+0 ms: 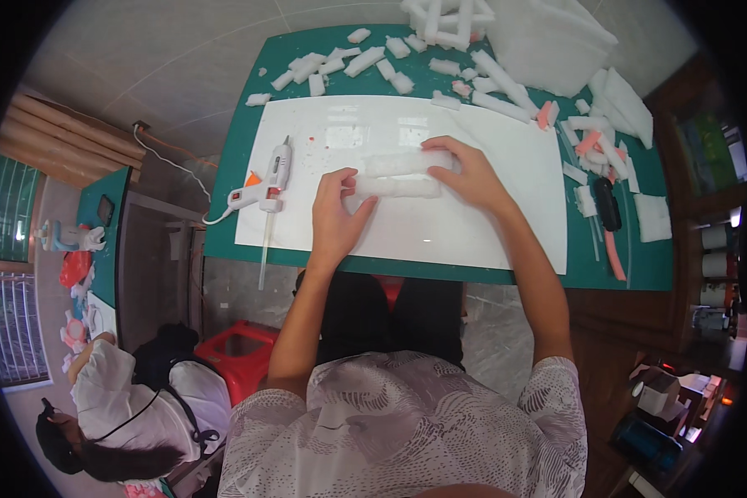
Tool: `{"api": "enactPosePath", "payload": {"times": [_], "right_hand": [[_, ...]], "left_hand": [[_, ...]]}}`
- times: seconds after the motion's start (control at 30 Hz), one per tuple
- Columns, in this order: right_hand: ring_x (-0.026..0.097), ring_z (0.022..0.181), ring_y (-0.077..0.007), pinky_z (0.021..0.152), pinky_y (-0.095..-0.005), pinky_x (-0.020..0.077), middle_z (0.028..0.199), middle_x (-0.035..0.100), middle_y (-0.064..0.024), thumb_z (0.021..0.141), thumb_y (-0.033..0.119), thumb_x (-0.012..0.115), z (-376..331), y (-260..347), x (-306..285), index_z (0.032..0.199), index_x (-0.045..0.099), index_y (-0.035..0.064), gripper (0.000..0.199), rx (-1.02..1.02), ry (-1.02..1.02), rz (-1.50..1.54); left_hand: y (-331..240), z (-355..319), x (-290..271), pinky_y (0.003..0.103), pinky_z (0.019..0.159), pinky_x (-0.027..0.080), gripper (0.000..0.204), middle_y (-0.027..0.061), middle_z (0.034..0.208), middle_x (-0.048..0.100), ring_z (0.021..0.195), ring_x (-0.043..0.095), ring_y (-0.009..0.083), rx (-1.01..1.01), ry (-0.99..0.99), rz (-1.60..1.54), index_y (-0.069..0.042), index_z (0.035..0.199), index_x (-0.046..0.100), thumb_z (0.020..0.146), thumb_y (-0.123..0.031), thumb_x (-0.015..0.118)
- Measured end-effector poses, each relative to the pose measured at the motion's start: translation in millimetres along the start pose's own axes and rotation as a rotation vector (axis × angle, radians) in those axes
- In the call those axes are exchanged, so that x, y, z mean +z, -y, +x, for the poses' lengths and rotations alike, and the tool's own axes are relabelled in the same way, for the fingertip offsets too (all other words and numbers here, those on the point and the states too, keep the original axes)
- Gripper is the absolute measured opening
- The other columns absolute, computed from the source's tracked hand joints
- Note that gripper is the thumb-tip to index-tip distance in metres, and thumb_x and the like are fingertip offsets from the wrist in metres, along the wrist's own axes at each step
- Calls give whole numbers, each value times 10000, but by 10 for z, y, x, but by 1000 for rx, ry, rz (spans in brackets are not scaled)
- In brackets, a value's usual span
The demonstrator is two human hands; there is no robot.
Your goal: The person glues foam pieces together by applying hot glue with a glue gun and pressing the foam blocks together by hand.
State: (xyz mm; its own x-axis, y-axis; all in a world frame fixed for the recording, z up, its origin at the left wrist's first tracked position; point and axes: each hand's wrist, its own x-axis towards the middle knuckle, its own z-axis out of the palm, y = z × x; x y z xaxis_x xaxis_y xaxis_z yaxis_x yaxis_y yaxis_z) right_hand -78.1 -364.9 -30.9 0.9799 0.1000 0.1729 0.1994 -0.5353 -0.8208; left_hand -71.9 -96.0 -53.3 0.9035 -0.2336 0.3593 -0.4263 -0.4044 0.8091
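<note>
My left hand [338,217] is pinching the left end of the near foam strip [398,187], thumb at the near edge, fingers curled round the far side, and my right hand [471,176] has the right end of the far foam strip [402,162] between thumb and index finger. Both white strips lie lengthwise, just beside each other, on the white board [473,236], over the green mat [224,224]. Off to the left lies the white glue gun [279,166], loaded with a clear glue stick [266,249] that pokes out its back and over the board's edge. Foam offcuts [363,61] litter the back, near an open foam frame [448,23]; a black-handled tool [607,203] lies at the right. On the far-right shelf, cylindrical tubs [716,266] stand stacked, contents too small to make out.
</note>
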Motion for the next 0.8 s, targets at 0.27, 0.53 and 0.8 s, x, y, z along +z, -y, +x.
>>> {"api": "enactPosePath", "payload": {"times": [0.27, 0.53, 0.8], "right_hand": [[670, 1100, -256, 995, -342, 483, 1184, 719, -125, 918, 152, 691, -1, -60, -55, 1215, 680, 73, 307, -73, 85, 58], [681, 1067, -222, 971, -311, 488, 1133, 735, -106, 1022, 145, 559, 12, -68, -61, 1201, 689, 65, 235, 91, 26, 166], [652, 1111, -183, 1041, -321, 466, 1175, 704, -108, 969, -17, 542, -7, -161, -97, 1202, 668, 9, 267, 48, 153, 196]], "left_hand": [[-84, 42, 47, 333, 870, 561, 522, 131, 1138, 598, 994, 622, 226, 78, -7, 47, -5, 1254, 587, 779, -6, 802], [-87, 34, 44, 351, 856, 547, 419, 143, 1173, 600, 984, 616, 266, 92, 32, 87, -27, 1216, 641, 815, -24, 765], [-100, 35, 51, 363, 878, 555, 409, 184, 1303, 602, 1123, 632, 315, 97, 54, 102, -20, 1255, 656, 855, -40, 737]]}}
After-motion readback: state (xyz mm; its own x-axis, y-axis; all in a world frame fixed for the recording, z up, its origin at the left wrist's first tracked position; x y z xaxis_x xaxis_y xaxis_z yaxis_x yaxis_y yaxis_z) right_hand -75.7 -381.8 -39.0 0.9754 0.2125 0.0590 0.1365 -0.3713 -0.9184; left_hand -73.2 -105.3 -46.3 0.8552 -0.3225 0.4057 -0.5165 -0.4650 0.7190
